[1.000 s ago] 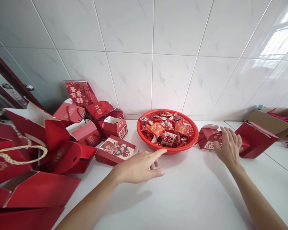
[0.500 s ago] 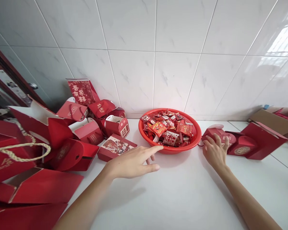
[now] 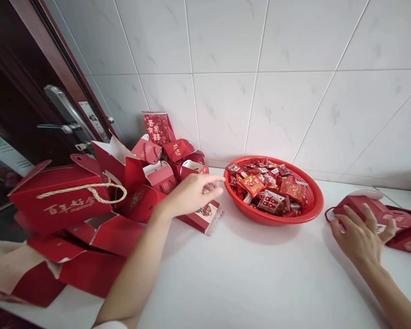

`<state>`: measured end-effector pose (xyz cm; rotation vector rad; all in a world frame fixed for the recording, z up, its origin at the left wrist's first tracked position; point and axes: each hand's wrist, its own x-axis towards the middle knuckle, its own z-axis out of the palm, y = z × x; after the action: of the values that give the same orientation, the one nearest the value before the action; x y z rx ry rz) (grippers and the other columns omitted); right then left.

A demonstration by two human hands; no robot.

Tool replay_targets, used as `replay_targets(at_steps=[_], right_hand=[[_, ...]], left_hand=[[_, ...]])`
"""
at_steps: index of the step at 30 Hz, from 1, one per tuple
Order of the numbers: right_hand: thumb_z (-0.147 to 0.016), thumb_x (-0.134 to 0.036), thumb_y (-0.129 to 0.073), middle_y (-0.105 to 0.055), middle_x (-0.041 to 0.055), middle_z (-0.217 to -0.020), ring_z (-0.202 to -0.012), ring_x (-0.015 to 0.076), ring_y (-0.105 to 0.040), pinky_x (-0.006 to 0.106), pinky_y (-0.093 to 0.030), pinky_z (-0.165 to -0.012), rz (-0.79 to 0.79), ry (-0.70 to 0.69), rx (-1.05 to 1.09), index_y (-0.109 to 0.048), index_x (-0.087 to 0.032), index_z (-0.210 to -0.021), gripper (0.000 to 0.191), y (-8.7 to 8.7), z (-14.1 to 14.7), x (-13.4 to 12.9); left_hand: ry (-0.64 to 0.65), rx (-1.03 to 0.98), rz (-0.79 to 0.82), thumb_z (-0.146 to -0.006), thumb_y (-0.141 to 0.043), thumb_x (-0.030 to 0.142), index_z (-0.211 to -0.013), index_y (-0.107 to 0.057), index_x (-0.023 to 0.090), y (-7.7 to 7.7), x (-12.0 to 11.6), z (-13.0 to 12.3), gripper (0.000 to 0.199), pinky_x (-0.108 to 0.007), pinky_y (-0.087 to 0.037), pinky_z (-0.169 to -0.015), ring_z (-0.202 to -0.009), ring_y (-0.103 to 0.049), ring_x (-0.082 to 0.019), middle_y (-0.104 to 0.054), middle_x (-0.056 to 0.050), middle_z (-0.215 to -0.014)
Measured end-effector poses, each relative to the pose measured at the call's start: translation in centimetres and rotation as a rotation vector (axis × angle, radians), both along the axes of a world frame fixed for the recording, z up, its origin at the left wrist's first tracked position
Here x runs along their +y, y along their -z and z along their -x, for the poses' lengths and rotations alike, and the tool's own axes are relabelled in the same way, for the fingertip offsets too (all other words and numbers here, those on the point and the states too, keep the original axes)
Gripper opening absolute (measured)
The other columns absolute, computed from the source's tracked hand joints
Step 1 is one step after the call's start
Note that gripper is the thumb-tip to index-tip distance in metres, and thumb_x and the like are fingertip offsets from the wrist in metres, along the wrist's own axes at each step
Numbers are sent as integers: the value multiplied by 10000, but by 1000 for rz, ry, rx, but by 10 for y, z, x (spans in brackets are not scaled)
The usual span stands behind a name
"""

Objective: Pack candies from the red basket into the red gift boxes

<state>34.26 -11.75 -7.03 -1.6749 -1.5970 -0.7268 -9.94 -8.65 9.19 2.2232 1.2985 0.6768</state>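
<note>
My left hand (image 3: 193,194) hovers in front of the heap of red gift boxes, index finger stretched and the other fingers loosely curled, with nothing visible in it. Just below it lies a red printed box (image 3: 205,219), partly hidden by the hand. My right hand (image 3: 363,233) lies against a closed red gift box (image 3: 356,201) with a loop handle, its fingers spread over the front. Between the hands stands a red plastic basket (image 3: 270,219) full of small wrapped candies (image 3: 272,201).
Several red boxes (image 3: 160,176), some with their tops up, crowd the left side. A larger box with a rope handle (image 3: 65,192) stands nearer me. Another red box (image 3: 406,237) sits at the right edge. A tiled wall (image 3: 226,114) rises behind the white table; a dark door (image 3: 17,68) is at left.
The view has turned left, so the basket and right hand appear farther right. My left hand has moved toward the red boxes. My right hand stays at the same gift box.
</note>
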Motion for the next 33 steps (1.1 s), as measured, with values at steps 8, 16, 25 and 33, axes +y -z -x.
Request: replay_targets(at_steps=[8, 16, 25, 33], right_hand=[[-911, -209, -646, -451, -38, -419, -452, 134, -471, 348, -375, -647, -302, -265, -159, -406, -234, -531, 450, -25, 23, -8], [-948, -214, -643, -354, -78, -442, -398, 80, -351, 228, -311, -444, -229, -444, -168, -515, -206, -609, 362, -24, 56, -16], [-930, -138, -606, -348, -86, -430, -391, 85, -301, 240, -306, -437, -154, -589, -97, -503, -215, -603, 351, -33, 87, -25], [-925, -85, -549, -488, -59, -490, -423, 105, -407, 249, -365, -466, 11, -809, 50, -537, -221, -739, 230, -39, 138, -42]], left_hand=[[-177, 81, -20, -882, -585, 422, -999, -731, 221, 4, 12, 22, 276, -321, -567, -794, -891, -727, -236, -779, -39, -964], [-92, 701, 111, -843, -592, 203, -1225, -671, 201, 54, 26, -32, 390, -362, -553, -851, -1072, -696, -299, -615, -147, -1292], [-174, 780, 180, -785, -669, 190, -1068, -701, 129, 66, 31, -43, 291, -419, -554, -848, -1031, -712, -358, -640, -230, -1211], [-117, 569, 136, -844, -573, 430, -1011, -663, 214, 24, 8, -18, 287, -410, -537, -820, -1022, -671, -317, -666, -132, -1125]])
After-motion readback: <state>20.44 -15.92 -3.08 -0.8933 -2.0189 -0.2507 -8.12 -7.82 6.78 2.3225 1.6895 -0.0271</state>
